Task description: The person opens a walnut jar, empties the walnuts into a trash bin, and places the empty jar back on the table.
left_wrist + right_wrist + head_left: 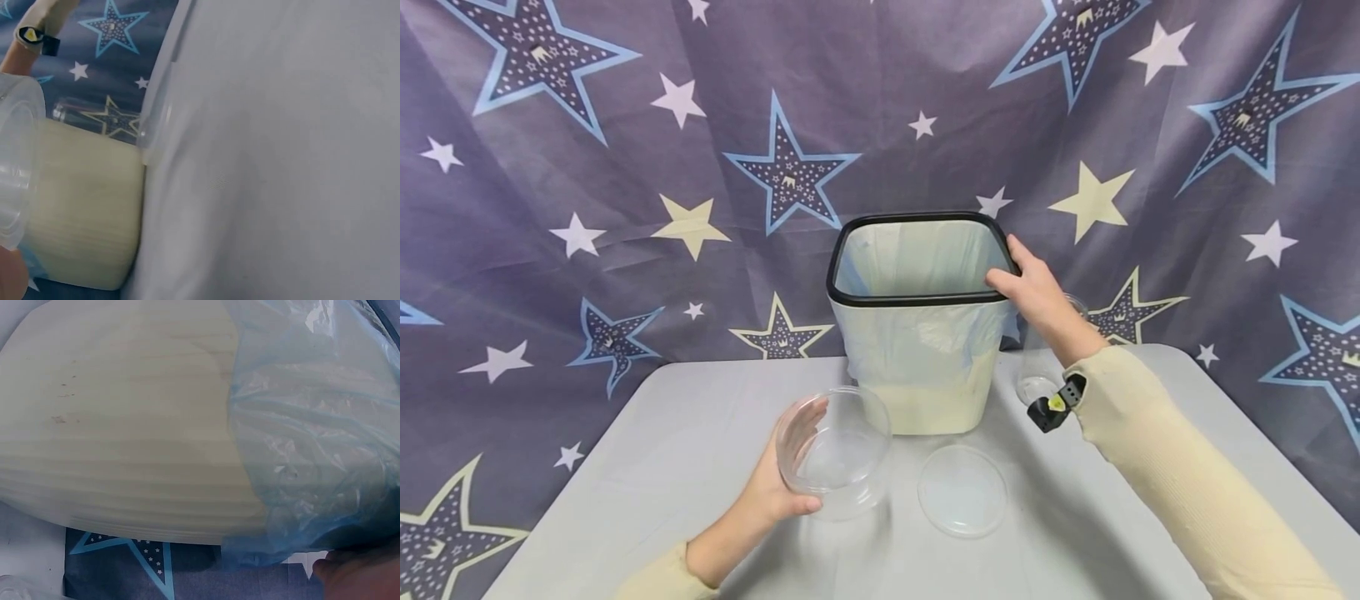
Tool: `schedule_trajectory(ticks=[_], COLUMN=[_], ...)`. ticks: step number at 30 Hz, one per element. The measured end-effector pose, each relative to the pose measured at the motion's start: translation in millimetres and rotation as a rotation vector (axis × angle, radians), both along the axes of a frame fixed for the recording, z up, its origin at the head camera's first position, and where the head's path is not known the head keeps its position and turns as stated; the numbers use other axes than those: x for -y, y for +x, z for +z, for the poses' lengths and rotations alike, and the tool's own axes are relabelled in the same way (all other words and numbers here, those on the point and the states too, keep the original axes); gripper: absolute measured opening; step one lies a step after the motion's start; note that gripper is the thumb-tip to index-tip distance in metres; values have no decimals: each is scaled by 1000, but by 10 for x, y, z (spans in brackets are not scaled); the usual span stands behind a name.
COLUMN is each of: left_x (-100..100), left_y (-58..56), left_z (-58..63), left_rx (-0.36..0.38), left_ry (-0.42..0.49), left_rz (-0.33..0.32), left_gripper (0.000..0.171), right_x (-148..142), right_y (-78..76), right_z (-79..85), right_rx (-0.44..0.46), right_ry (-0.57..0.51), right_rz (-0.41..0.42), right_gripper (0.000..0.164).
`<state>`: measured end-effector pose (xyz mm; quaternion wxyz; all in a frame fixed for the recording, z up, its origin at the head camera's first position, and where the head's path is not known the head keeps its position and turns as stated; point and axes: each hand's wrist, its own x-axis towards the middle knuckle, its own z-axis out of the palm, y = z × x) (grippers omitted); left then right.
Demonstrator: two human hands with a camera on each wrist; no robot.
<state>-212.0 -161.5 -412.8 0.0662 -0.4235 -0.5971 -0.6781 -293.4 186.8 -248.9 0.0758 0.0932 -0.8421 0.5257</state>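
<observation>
My left hand [763, 487] grips a clear round plastic container [853, 446] by its side, thumb near the bottom edge, raised over the table's near middle. In the left wrist view the container [19, 162] shows at the left edge. My right hand [1037, 292] holds the black rim of a cream trash bin [925, 412] at its right corner, fingers on the outside and thumb over the rim. A thin bluish bag [312, 419] lines the bin and hangs over its outside. The bin stands upright at the table's back.
A clear flat round lid [962, 492] lies on the white table [655, 467] in front of the bin. Behind my right forearm stands a tall clear container [1037, 367], partly hidden. A star-patterned cloth [880, 108] hangs right behind the table.
</observation>
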Motion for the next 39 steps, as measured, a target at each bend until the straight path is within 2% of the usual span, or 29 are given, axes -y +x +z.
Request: schedule_trajectory(ticks=[6,10,21,31,36,39], left_x=[22,36,59,83,80,73], left_y=[-37,-51,-73,-82,-93,-99], left_z=[-141,-206,-347,-428,-452,-454], left_rx=[56,110,252,266,266,268], left_ry=[-98,-162,-225,-301,-318,-310], left_rz=[-13,1,59,132,145,129], left_gripper=[107,109,105,107,107,108], right_x=[4,2,2,-1,1,2], right_y=[-5,-8,-10,-4,0,-1], right_z=[-2,-6,-10,-5,-3,0], right_rx=[-3,-1,0,1,4,3], right_ry=[3,6,-5,0,-1,0], right_rz=[-1,-4,-4,-2,-1,-3], right_gripper=[78,78,78,78,78,78])
